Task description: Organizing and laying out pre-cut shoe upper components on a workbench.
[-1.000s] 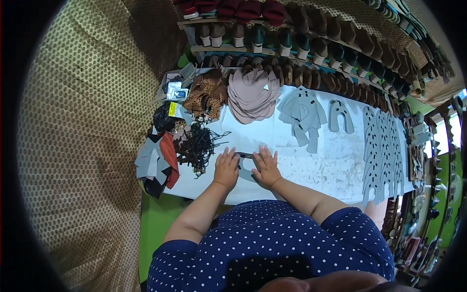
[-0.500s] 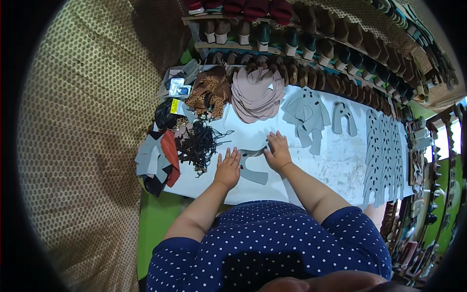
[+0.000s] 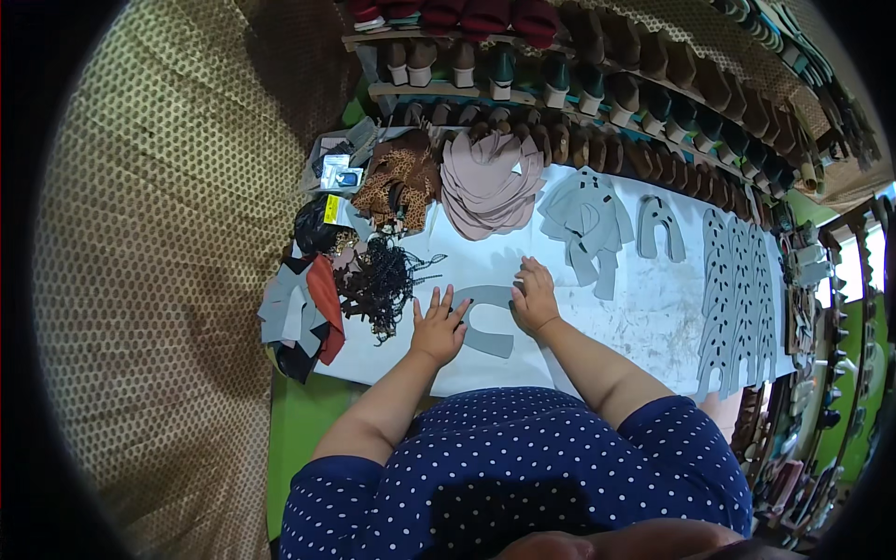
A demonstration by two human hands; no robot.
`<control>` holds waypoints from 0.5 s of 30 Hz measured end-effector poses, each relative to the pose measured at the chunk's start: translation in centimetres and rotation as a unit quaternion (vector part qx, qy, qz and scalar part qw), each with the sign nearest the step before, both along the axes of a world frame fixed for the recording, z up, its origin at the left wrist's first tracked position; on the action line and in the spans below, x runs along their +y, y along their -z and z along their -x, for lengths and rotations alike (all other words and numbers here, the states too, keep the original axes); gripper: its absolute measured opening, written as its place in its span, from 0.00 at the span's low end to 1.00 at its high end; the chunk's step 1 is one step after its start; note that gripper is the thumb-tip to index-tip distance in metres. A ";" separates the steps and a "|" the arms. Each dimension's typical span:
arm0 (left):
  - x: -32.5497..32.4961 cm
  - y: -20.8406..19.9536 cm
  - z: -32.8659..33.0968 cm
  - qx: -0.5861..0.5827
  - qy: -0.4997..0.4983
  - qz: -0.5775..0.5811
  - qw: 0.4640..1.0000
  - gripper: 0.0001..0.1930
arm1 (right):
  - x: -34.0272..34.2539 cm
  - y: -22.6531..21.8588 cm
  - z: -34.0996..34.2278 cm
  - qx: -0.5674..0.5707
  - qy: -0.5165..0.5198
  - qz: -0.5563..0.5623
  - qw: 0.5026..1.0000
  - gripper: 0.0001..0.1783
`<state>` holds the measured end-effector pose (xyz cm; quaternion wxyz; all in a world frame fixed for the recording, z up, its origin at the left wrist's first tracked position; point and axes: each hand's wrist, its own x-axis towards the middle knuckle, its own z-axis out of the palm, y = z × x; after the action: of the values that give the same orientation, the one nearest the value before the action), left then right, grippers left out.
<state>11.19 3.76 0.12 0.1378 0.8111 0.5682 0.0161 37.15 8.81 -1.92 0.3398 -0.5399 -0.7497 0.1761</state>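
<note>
A grey, curved U-shaped cut-out piece (image 3: 491,345) lies on the white table top between my hands; it resembles a shoe-upper part. My left hand (image 3: 437,329) rests at its left end with fingers spread, the thumb side touching the piece. At the upper right end is my right hand (image 3: 535,299), fingers stretched out and thumb at the piece's edge. Small dark spots show on the piece beside the fingers of each hand. Neither hand is closed around anything I can see.
A tangle of black straps (image 3: 381,285) lies left of my hands, near red and grey scraps (image 3: 322,308). Farther back are leopard-print pieces (image 3: 397,182), a pink stack (image 3: 492,187) and grey pieces (image 3: 588,224). Spotted grey strips (image 3: 737,299) lie at right; shoe racks (image 3: 607,98) stand behind.
The grey piece's upper part, earlier dark-edged and spotted, now shows as a plain, broader grey arch. My left fingers have spread wider, and my right hand has shifted slightly toward me.
</note>
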 end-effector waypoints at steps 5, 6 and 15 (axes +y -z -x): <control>0.3 -1.6 -0.2 0.009 0.011 0.031 0.999 0.33 | -0.2 -0.8 0.8 -0.071 0.017 0.049 0.996 0.28; 0.4 -1.8 -0.1 0.015 0.015 0.041 0.999 0.34 | -0.1 -0.8 0.9 -0.085 0.020 0.056 0.995 0.29; -0.8 -0.9 2.5 -0.066 -0.029 -0.026 0.997 0.39 | 0.2 -0.2 1.4 -0.150 0.028 0.086 0.984 0.33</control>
<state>8.68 2.99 1.06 0.1533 0.7946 0.5808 0.0884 35.78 9.05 -1.70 0.1803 -0.6083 -0.7588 0.1475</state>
